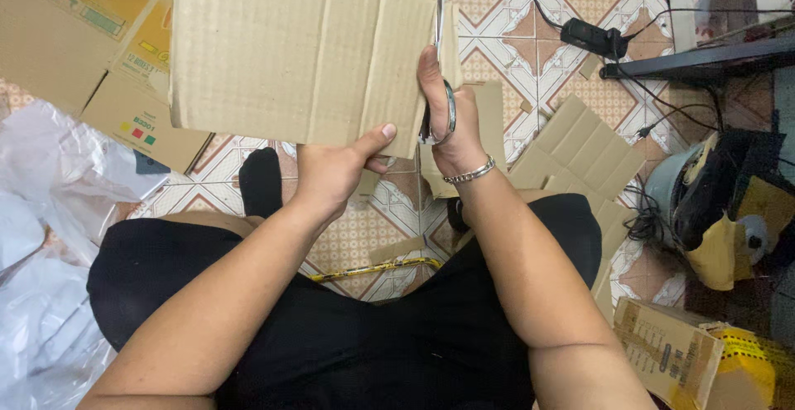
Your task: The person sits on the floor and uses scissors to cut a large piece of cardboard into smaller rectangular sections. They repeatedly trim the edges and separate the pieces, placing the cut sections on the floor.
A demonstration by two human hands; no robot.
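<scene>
Your right hand [447,124], closed through the loops of the scissors [437,70], cuts up the right edge of the cardboard [306,54], so keep the blades square while your left hand [335,170] pinches its lower edge, both forearms reaching up from your lap.

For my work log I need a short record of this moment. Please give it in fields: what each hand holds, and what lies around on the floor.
left hand: left hand grips the lower edge of a cardboard sheet, thumb on the near face
right hand: right hand holds scissors, blades at the sheet's right edge
wrist: silver bracelet on the right wrist
floor: patterned tiled floor
right of hands: cardboard offcuts
upper left: flattened printed boxes
left: white plastic sheeting
top right: black power adapter with cable
</scene>
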